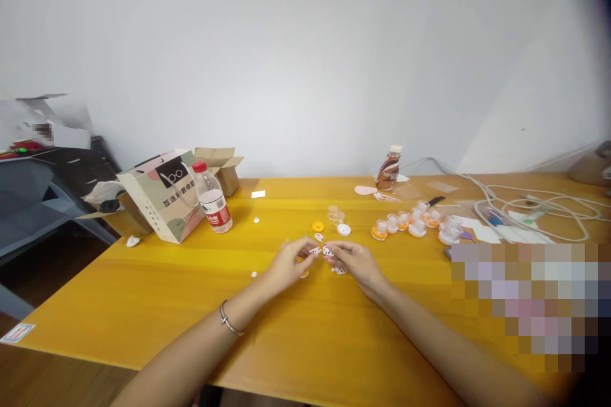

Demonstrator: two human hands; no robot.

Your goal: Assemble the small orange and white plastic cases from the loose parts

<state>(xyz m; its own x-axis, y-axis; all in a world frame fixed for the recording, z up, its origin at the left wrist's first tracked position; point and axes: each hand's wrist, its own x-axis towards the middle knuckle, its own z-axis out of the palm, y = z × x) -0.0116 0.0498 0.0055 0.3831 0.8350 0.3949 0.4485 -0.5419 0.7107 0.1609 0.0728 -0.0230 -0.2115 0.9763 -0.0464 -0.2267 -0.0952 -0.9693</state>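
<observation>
Over the middle of the yellow table, my left hand (292, 262) pinches a small white openwork plastic piece (314, 251). A similar white openwork piece (328, 251) is held between the fingertips of my right hand (354, 261). The two pieces face each other with a narrow gap between them. Just beyond my fingers lies a third white openwork piece (319, 237), and another openwork piece (339, 271) rests below my right hand. Farther back are an orange-yellow disc (318, 227), a white round cap (344, 229) and clear plastic rings (336, 213).
Several clear-and-orange round containers (417, 225) cluster at the right, near white cables (515, 203). A brown drink bottle (389, 169) stands at the back. Left are a red-capped water bottle (213, 200), a paper bag (167, 197) and a cardboard box (226, 168).
</observation>
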